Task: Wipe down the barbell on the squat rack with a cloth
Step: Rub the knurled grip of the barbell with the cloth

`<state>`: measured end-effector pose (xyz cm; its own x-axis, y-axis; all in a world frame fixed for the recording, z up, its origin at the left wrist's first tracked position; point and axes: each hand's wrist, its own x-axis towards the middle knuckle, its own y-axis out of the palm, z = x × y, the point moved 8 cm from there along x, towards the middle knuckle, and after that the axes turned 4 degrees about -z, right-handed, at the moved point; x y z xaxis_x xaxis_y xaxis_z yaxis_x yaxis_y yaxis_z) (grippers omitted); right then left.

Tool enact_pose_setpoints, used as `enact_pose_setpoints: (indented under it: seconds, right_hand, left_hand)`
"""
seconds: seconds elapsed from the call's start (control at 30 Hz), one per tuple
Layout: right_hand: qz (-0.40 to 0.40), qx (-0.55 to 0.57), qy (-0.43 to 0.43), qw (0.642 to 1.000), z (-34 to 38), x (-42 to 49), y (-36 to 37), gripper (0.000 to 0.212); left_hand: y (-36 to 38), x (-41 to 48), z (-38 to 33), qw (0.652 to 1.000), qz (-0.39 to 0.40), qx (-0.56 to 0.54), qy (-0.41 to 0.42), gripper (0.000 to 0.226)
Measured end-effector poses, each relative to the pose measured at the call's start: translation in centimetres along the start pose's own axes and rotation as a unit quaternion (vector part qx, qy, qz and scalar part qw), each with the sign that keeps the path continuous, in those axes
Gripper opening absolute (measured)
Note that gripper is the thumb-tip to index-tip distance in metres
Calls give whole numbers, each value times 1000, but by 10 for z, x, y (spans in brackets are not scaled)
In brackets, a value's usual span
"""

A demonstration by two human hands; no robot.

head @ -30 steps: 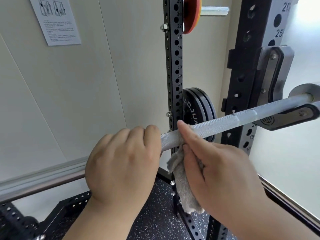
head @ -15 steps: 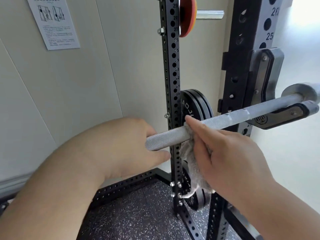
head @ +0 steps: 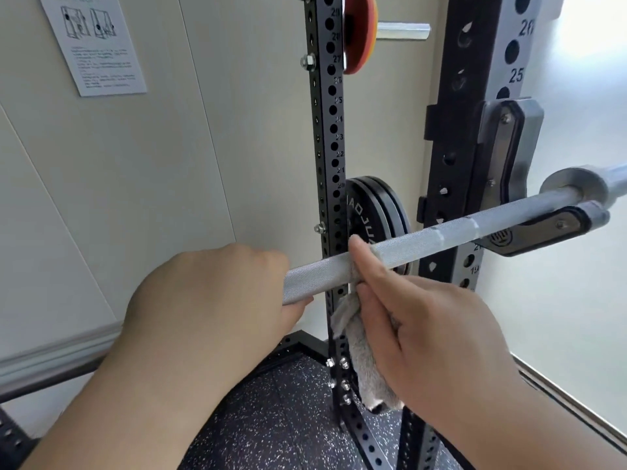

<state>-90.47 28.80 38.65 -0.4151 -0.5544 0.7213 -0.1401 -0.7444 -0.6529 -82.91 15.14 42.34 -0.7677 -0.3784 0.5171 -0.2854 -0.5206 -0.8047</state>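
L hand [head: 210,300] grips barbell [head: 441,235]; R hand [head: 424,320] pinches cloth [head: 359,361] onto it. Bar looks heavy, stiff, knurled, so grippy; cloth's soft, limp, best wrapped round shaft.

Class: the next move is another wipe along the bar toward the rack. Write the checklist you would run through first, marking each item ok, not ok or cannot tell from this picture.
1. barbell seated on the hook: ok, it rests there.
2. left hand steadying the bar: ok, its grip is curled round it.
3. cloth on the bar: ok, the right hand pinches it against the bar and the rest hangs down.
4. Path to the hook: ok, bare bar between.
5. Cloth wrapped fully round: cannot tell, far side hidden.
6. Bar's other end seated: cannot tell, out of view.
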Motion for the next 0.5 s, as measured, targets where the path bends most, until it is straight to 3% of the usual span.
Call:
enact_pose_setpoints:
  seconds: [0.13,0.23,0.4,0.5]
  right_hand:
    - [-25,8,12,1000,-16,4,-12,38]
    - [-57,-3,72,996,-39,11,-21,38]
    - [-11,18,11,1000,-14,2,-5,42]
    - [-54,13,61,997,-34,10,-16,39]
  left_hand:
    - [6,-11,1,993,-88,-63,43,50]
    - [13,-19,2,993,-97,-40,57,44]
    - [8,-24,3,990,-134,-41,29,44]
    - [8,-26,1,988,-144,-41,28,44]
